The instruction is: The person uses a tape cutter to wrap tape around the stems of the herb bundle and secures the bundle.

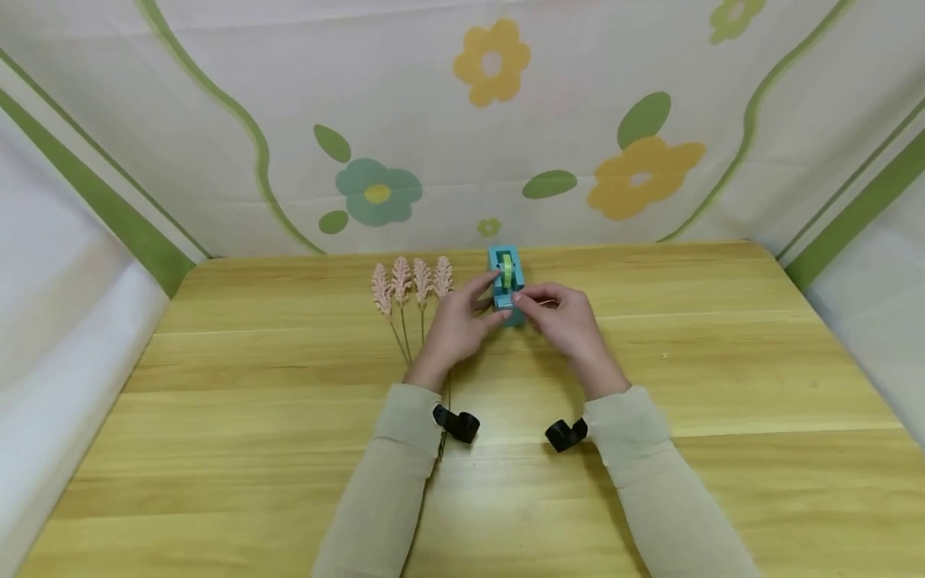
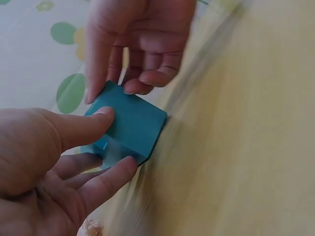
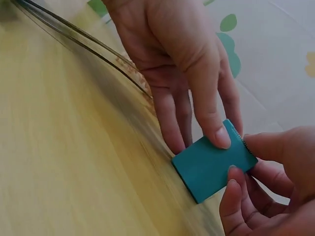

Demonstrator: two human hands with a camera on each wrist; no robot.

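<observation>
Both hands are on a little teal tape dispenser (image 1: 507, 282) sitting on the wooden table (image 1: 289, 449), just above the middle of the head view. The left hand (image 1: 457, 325) grips it from the left side, thumb on the near end and fingers curled round the far side. In the left wrist view you can see that thumb (image 2: 83, 127) pressed flat on the teal face. The right hand (image 1: 564, 317) comes in from the right and its fingertips are pinched together at the dispenser's near end, right by the cutter. Can't tell if there's actually tape between them. There's a green roll (image 1: 508, 270) sitting in the top of the dispenser.

Just left of it, four pale pink flower sprigs (image 1: 409, 282) lie side by side, stems running down under the left wrist. Floral cloth (image 1: 506, 120) hangs behind the table.
</observation>
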